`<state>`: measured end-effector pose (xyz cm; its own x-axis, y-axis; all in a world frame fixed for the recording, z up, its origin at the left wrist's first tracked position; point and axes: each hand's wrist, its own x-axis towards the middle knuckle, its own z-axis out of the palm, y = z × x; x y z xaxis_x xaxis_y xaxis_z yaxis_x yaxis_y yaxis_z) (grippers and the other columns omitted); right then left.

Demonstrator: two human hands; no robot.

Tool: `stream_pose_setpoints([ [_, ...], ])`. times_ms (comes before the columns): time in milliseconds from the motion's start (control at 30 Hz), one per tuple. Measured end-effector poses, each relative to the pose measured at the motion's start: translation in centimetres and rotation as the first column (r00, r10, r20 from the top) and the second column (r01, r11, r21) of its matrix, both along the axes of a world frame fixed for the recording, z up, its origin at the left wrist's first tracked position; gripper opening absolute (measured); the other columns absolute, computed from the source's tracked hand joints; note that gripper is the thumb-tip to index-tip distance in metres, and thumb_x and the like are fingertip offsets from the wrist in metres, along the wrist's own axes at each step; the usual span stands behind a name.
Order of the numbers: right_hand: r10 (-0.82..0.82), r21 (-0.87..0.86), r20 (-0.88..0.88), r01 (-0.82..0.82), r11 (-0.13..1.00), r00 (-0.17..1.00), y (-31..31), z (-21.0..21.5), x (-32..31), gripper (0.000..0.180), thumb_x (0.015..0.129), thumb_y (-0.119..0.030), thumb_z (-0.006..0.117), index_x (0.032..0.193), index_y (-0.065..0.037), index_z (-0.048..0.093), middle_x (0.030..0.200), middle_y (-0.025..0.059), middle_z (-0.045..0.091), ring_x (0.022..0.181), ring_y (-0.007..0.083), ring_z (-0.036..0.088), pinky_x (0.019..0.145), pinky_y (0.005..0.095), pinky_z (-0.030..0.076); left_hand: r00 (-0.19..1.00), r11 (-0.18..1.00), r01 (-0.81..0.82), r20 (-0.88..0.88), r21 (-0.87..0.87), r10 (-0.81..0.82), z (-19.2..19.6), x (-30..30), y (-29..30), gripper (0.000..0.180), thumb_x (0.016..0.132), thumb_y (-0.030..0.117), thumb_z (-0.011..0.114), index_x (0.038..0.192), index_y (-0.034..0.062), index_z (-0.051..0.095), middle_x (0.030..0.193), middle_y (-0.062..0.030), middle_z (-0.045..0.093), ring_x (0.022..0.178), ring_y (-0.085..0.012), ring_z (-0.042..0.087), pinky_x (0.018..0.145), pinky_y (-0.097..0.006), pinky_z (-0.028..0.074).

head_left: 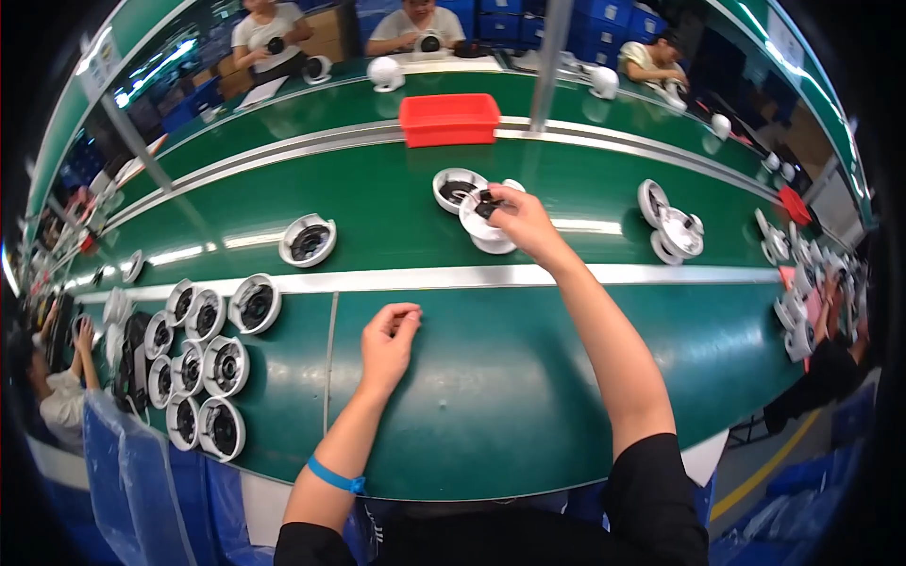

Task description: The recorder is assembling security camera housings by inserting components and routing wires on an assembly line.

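Note:
My right hand (pixel 524 224) reaches over the far belt, its fingers closed on the black part of a white round housing (pixel 488 236). Another white housing (pixel 454 191) with a black inside lies just left of it, partly touching or overlapping; I cannot tell which. A thin white wire or strap shows between them. My left hand (pixel 388 345) hovers above the near green table (pixel 472 406), fingers curled in and thumb against them, with nothing visible in it. Round the left wrist is a blue band (pixel 334 477).
Several white housings with black centres (pixel 225 366) stand grouped on the table's left. A single housing (pixel 308 241) and a white cluster (pixel 675 226) sit on the green belt (pixel 377 203). Behind is a red bin (pixel 449 120). Co-workers sit across and at both sides.

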<state>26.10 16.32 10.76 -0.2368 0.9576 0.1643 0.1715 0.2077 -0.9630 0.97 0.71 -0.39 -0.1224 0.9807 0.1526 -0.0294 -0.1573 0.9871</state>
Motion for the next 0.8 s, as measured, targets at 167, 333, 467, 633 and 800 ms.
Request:
stream_pose_setpoints([
  [167,0.26,-0.151,0.05,-0.25,0.957,0.964,-12.2,-4.3,7.2,0.05,0.097,0.004,0.052,0.147,0.003,0.049,0.139,0.0189,0.064,0.122,0.0239,0.066,0.099,0.0341,0.053,0.99,0.942,0.07,0.135,-0.327,-0.026,-2.9,-3.4,-0.4,0.045,0.101,0.028,0.068,0.137,0.0044,0.057,0.118,-0.0085,0.067,0.097,-0.0218,0.072,0.076,-0.031,0.054],
  [333,-0.115,-0.058,-0.237,0.105,0.993,0.965,-26.5,-13.6,20.4,0.058,0.089,0.011,0.043,0.146,0.002,0.049,0.129,0.0209,0.068,0.096,0.0252,0.073,0.085,0.034,0.059,0.889,0.987,-0.029,0.448,-0.156,0.097,-11.0,-11.9,8.1,0.065,0.105,0.037,0.062,0.16,0.0152,0.035,0.153,-0.0163,0.041,0.127,-0.0304,0.057,0.098,-0.037,0.051],
  [467,-0.885,0.017,-0.436,0.985,0.173,0.163,-40.1,-21.9,40.6,0.037,0.096,-0.001,0.047,0.132,0.001,0.059,0.101,0.0115,0.073,0.063,0.0076,0.056,0.054,0.0213,0.045,0.934,0.991,0.031,0.356,-0.131,0.018,-9.8,-10.9,10.3,0.064,0.103,0.03,0.065,0.158,0.0115,0.038,0.15,-0.0139,0.041,0.134,-0.0335,0.056,0.103,-0.036,0.052],
  [633,-0.955,0.021,0.076,0.958,-0.285,-0.286,-63.4,-41.1,54.9,0.006,0.098,-0.006,0.052,0.1,-0.007,0.058,0.08,0.0021,0.063,0.056,0.0091,0.05,0.049,0.0257,0.042,0.977,0.965,-0.054,0.186,-0.257,0.104,-12.9,-1.0,7.0,0.062,0.103,0.032,0.067,0.155,0.0094,0.042,0.144,-0.0126,0.047,0.129,-0.0295,0.059,0.099,-0.033,0.051],
  [800,-0.839,-0.69,0.18,0.674,0.264,0.513,-62.3,-50.9,51.4,0.022,0.095,-0.012,0.061,0.115,-0.004,0.065,0.095,0.0091,0.071,0.085,0.0192,0.073,0.062,0.0337,0.056,0.997,0.978,-0.079,0.006,-0.195,0.082,-16.5,3.9,4.3,0.058,0.103,0.032,0.067,0.149,0.0057,0.043,0.141,-0.0138,0.052,0.118,-0.0252,0.063,0.097,-0.032,0.051],
])
